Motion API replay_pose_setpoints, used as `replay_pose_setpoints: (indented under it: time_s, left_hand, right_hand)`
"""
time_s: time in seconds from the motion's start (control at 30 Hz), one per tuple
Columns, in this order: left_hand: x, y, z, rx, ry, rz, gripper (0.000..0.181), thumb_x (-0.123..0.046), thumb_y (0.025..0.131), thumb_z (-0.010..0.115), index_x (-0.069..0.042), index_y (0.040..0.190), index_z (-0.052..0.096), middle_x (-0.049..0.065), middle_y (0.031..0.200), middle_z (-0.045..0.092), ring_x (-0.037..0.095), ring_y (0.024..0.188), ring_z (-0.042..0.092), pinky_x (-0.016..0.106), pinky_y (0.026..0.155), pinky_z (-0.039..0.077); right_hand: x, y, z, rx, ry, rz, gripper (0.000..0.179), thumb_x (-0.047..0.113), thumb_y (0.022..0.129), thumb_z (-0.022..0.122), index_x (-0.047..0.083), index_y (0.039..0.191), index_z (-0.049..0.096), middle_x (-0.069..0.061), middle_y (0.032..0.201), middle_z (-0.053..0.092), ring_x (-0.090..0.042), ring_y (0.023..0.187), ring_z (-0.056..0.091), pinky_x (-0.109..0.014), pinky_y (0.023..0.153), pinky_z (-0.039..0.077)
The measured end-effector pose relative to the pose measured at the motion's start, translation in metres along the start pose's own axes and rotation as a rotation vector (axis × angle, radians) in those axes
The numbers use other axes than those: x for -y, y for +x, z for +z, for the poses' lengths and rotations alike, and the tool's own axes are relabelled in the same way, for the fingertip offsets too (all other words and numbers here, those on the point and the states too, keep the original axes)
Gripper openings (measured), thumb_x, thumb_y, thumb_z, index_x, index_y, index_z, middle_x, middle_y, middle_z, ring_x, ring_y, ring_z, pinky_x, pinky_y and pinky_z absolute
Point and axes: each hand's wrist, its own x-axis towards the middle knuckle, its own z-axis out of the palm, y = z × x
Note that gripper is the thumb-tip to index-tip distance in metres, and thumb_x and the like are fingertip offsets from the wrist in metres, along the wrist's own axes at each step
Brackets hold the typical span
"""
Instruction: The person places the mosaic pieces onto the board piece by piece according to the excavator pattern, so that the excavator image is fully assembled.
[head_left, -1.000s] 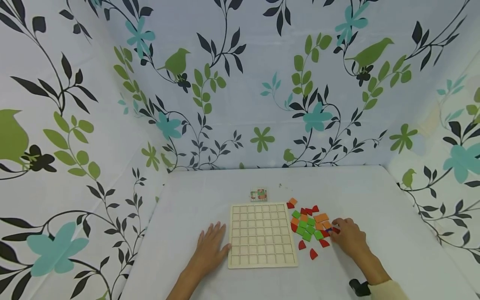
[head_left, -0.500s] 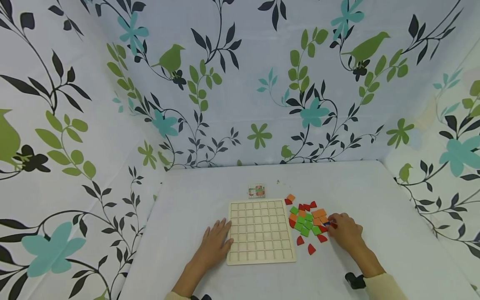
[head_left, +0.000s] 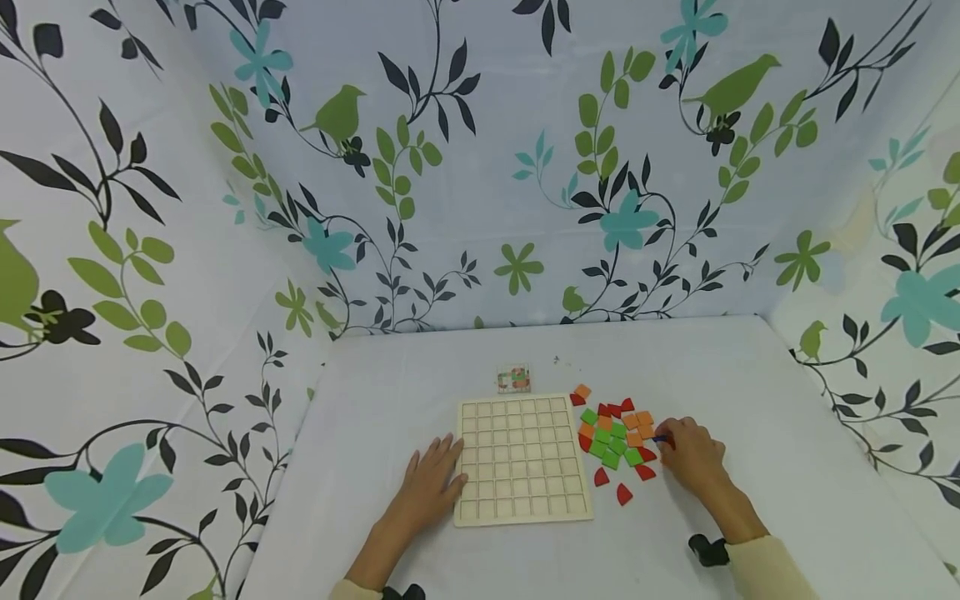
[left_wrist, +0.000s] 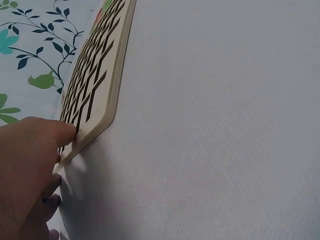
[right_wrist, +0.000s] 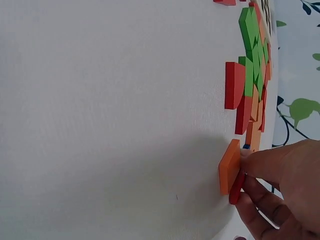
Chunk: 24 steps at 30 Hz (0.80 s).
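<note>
My left hand (head_left: 427, 487) lies with straight fingers along the left edge of a pale wooden grid board (head_left: 525, 458). In the left wrist view its thumb (left_wrist: 62, 134) rests on the board's rim near a corner. My right hand (head_left: 693, 457) is at the right side of a pile of coloured pieces and pinches a red piece (right_wrist: 237, 189) between thumb and fingers. An orange square tile (right_wrist: 230, 167) stands tilted right at the fingertips, overlapping the red piece. A blue piece (head_left: 660, 438) shows at the fingertips, mostly hidden by the thumb in the right wrist view.
Green square tiles (head_left: 611, 458), orange tiles (head_left: 635, 420) and red quarter-round pieces (head_left: 624, 494) lie loosely right of the board. A small printed card (head_left: 513, 378) sits behind it. White cloth covers the table (head_left: 390, 383); a patterned curtain (head_left: 450, 208) hangs behind.
My left thumb has come over the board's left rim. My right fingers have drawn the blue piece slightly away from the pile, and the red piece shows less. The head view has shifted slightly.
</note>
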Motion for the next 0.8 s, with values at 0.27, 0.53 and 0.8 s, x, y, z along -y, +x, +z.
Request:
replay_pose_setpoints:
  time_s: [0.27, 0.53, 0.8]
  left_hand:
    - [0.001, 0.002, 0.002, -0.010, -0.024, 0.008, 0.062, -0.036, 0.107, 0.059, -0.012, 0.162, 0.042, 0.016, 0.169, 0.037, 0.039, 0.159, 0.030, 0.069, 0.126, 0.018]
    - [0.002, 0.000, 0.002, -0.005, -0.024, -0.006, 0.062, -0.036, 0.107, 0.059, -0.012, 0.162, 0.042, 0.015, 0.169, 0.037, 0.039, 0.159, 0.029, 0.070, 0.126, 0.017]
    - [0.003, 0.001, 0.005, 0.000, -0.032, -0.001, 0.063, -0.036, 0.107, 0.059, -0.012, 0.162, 0.042, 0.015, 0.169, 0.037, 0.039, 0.159, 0.029, 0.071, 0.125, 0.017]
  right_hand:
    - [-0.005, 0.010, -0.008, 0.028, 0.011, -0.001, 0.024, 0.008, 0.096, 0.074, -0.002, 0.116, 0.067, -0.029, 0.112, 0.062, -0.051, 0.107, 0.057, -0.063, 0.080, 0.044]
    - [-0.006, 0.015, 0.001, 0.003, 0.008, 0.008, 0.025, 0.016, 0.096, 0.076, 0.000, 0.113, 0.068, -0.024, 0.108, 0.064, -0.047, 0.105, 0.057, -0.066, 0.085, 0.040]
    - [-0.004, 0.017, 0.002, 0.040, 0.015, -0.024, 0.023, 0.007, 0.098, 0.068, -0.001, 0.119, 0.067, -0.028, 0.116, 0.062, -0.050, 0.111, 0.057, -0.070, 0.089, 0.038]
